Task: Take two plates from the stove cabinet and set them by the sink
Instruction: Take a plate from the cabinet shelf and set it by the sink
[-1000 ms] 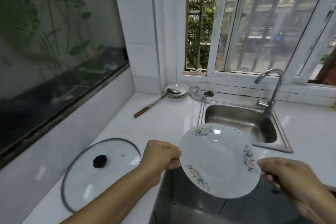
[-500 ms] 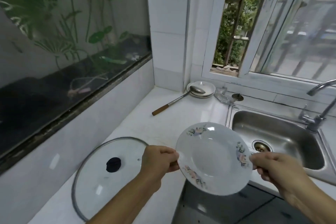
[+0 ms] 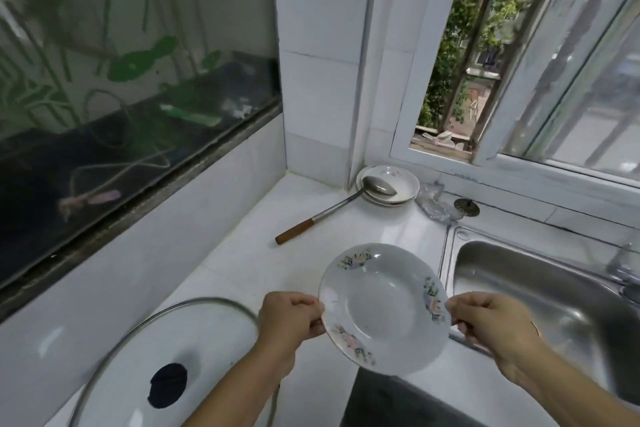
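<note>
We've got a white, deep-welled plate [image 3: 386,308] with floral sprays on its rim, left hand [image 3: 289,319] and right hand [image 3: 491,321] pinching opposite edges, tilted above the white counter [image 3: 242,260] just beside the steel sink [image 3: 540,291].

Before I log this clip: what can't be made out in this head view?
- Whether one plate or two: the floral plate held by the left hand and right hand hides anything stacked beneath.
- Faucet: cut off by the right edge.
- Glass lid: its near part is cut off by the bottom edge.
- Stove cabinet: not in view.
- Stack under the ladle in the corner: plate count too small to tell.
</note>
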{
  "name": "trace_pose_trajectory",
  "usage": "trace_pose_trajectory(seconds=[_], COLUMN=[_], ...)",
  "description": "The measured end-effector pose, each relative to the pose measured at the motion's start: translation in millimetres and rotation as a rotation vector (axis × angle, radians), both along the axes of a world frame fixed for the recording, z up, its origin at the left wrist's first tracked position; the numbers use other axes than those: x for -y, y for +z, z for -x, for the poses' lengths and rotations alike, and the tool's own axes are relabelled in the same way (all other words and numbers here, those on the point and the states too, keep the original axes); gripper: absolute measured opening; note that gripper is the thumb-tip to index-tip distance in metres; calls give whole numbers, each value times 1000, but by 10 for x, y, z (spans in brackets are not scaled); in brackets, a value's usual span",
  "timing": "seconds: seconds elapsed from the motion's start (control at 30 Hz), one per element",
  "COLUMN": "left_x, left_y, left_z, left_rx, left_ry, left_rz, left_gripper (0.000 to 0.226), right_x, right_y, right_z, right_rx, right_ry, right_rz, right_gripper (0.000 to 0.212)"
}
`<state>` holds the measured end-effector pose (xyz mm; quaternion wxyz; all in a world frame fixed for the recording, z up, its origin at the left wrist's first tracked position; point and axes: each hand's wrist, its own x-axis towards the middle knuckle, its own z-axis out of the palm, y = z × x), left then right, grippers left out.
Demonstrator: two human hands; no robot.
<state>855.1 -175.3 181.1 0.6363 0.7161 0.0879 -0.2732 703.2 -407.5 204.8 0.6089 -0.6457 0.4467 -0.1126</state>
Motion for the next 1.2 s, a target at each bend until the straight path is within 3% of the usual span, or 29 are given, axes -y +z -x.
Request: trace_pose_trajectory(seconds=[0.2, 0.5, 0.87, 1.2], left_x=[725, 1676, 2143, 2268], left_y=[-401, -802, -1264, -1387], left_z=[-575, -1249, -1809, -1912], left_rx=[-47, -44, 9, -4], left_ry=[70, 32, -24, -24], left_rz=[-63, -146, -286, -297], left_gripper=[21, 12, 14, 16], right_x=[744, 1611, 1962, 2040], right_y=[-531, -1002, -1425, -1537], right_z=[-637, -1384, -1795, -1810], right_rx=[-17, -75, -125, -109], right_ry=[12, 36, -1, -35], right_rz=[-2, -3, -38, -95], right_gripper=[20, 26, 22, 22])
